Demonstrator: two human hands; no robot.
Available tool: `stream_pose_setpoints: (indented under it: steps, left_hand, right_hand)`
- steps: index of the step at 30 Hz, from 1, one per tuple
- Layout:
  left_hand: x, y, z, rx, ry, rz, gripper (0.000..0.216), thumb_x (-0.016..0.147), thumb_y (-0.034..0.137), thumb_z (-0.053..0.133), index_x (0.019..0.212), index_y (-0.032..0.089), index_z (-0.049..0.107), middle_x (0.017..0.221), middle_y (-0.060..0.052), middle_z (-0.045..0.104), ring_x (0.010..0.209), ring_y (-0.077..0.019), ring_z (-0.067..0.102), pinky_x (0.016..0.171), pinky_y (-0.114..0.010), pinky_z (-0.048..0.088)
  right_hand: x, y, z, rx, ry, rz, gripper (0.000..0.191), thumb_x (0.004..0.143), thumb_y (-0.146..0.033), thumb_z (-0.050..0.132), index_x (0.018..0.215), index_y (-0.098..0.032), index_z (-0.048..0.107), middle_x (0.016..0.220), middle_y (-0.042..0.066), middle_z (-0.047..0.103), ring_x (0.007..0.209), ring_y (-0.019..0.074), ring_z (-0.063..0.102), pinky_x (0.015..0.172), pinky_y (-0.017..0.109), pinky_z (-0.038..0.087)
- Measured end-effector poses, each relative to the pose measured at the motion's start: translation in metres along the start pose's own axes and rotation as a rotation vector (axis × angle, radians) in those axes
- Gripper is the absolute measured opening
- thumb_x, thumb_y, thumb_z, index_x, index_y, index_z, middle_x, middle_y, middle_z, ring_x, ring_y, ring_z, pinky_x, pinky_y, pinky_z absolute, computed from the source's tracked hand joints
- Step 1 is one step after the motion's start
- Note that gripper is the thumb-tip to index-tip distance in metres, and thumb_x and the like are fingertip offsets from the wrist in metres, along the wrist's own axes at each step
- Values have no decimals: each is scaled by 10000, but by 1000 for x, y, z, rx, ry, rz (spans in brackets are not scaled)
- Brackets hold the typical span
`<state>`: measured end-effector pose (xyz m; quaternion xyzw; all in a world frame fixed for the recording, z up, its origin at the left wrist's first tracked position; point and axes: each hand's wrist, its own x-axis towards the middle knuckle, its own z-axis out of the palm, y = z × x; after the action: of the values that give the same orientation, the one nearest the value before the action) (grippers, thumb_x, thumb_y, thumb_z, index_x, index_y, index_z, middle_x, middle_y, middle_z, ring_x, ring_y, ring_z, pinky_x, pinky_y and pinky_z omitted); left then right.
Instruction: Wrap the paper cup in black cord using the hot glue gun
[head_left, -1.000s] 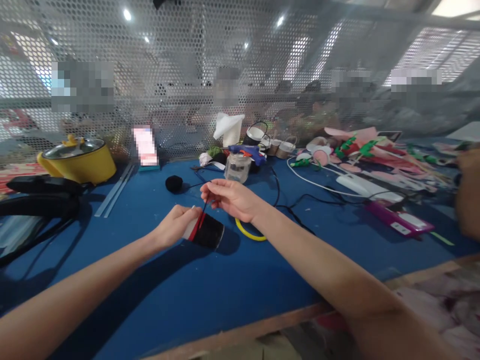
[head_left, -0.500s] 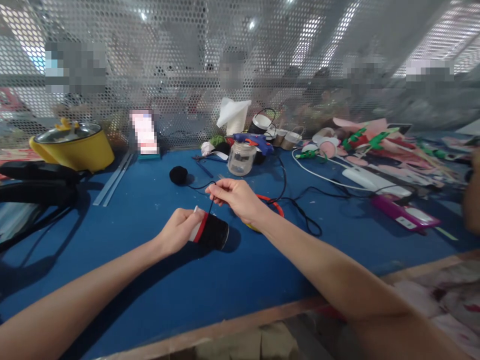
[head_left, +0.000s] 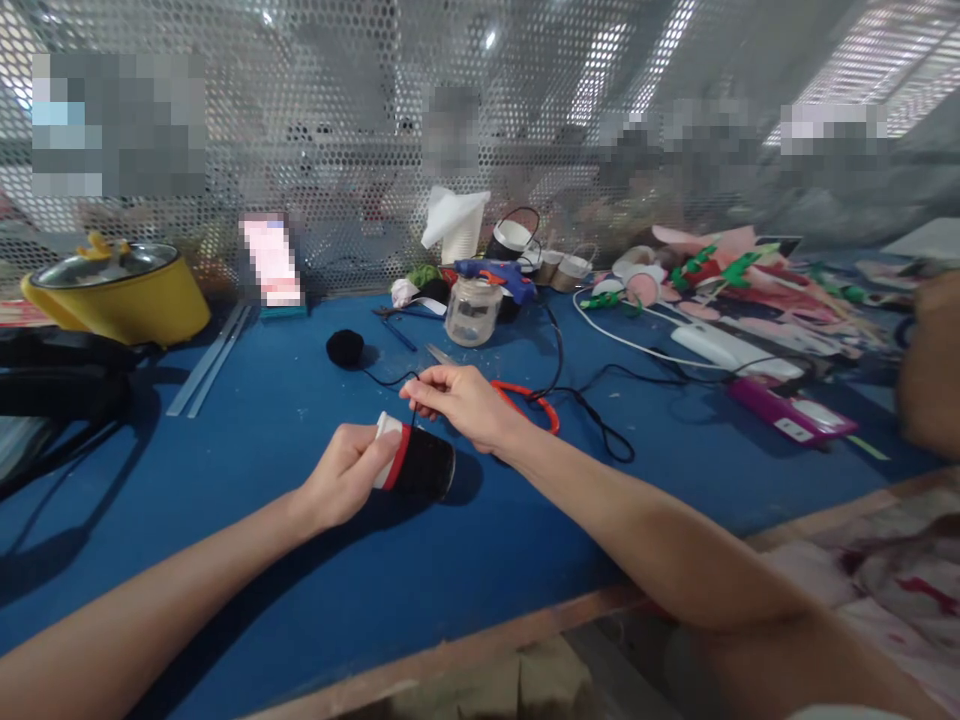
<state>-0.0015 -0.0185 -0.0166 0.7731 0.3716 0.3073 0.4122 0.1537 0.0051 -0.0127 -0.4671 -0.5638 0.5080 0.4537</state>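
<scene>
My left hand (head_left: 346, 476) is wrapped round a paper cup (head_left: 418, 464) lying on its side; the cup is covered in black yarn with a red band near its white end. My right hand (head_left: 463, 402) pinches a thin black yarn strand (head_left: 413, 407) just above the cup. The strand runs back to a small black yarn ball (head_left: 344, 347) on the blue table (head_left: 480, 560). Both hands are closed.
A yellow pot with a lid (head_left: 114, 292) stands at far left. A glass jar (head_left: 472, 310), a blue glue gun (head_left: 495, 275), a red ring (head_left: 531, 403), black cables (head_left: 592, 405), a purple box (head_left: 793, 422) and craft scraps (head_left: 720, 280) fill the back right. Another person's arm (head_left: 930, 370) shows at right.
My right hand has come down closer to the cup with the yarn strand. The view has shifted slightly; the ring by my right wrist now shows red instead of yellow.
</scene>
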Motion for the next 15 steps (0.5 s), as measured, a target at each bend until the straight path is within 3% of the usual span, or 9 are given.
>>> stream_pose_setpoints:
  steps: [4,15]
  left_hand:
    - [-1,-1,-1,71,4,126,383,807,280,285,441,169,269,436,43,283,415,-58,237,408,-208,223]
    - [-2,-3,-1,113,19,283,371,816,205,297,449,167,257,435,45,288,412,-57,250,423,-216,229]
  right_hand:
    - [-1,-1,1,-16,-20,9,107,697,-223,543,634,-141,570,561,-24,543,502,53,478,532,198,396]
    - [-4,-1,3,-74,-80,23,130,713,-226,523,642,-130,573,555,-18,533,503,58,474,533,202,396]
